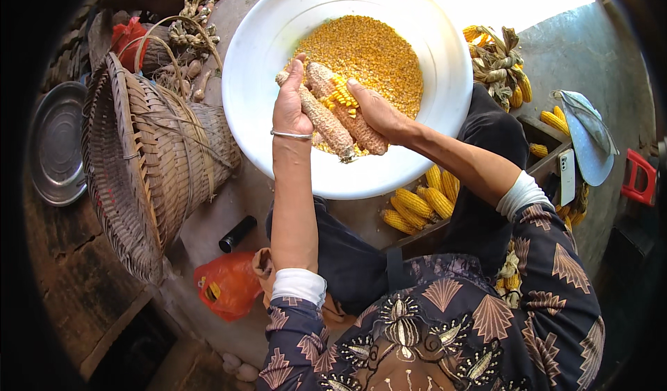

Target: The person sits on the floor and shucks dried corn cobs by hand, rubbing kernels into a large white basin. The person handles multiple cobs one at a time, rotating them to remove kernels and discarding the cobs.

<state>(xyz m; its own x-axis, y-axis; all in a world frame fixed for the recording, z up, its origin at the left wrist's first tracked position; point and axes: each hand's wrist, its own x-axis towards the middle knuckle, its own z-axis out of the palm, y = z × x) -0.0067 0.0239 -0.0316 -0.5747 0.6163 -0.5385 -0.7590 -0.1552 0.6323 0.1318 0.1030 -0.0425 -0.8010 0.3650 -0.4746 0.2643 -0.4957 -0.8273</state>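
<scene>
Over a wide white basin (255, 52) I hold two corn cobs side by side. My left hand (292, 104) grips a mostly bare cob (325, 122). A silver bangle circles that wrist. My right hand (380, 109) is closed on a second cob (323, 78), its thumb beside a patch of yellow kernels (341, 96) still attached to it. The cobs lie close together at a slant; whether they touch all along is hard to tell. Loose yellow kernels (365, 41) are heaped in the basin beneath my hands.
A woven basket (172, 130) lies tipped at the left, near a metal tray (57, 146). An orange plastic bag (229, 286) and a black cylinder (238, 233) are on the floor. Whole corn ears (419, 206), a phone (567, 177) and a light-blue cap (589, 141) are at the right.
</scene>
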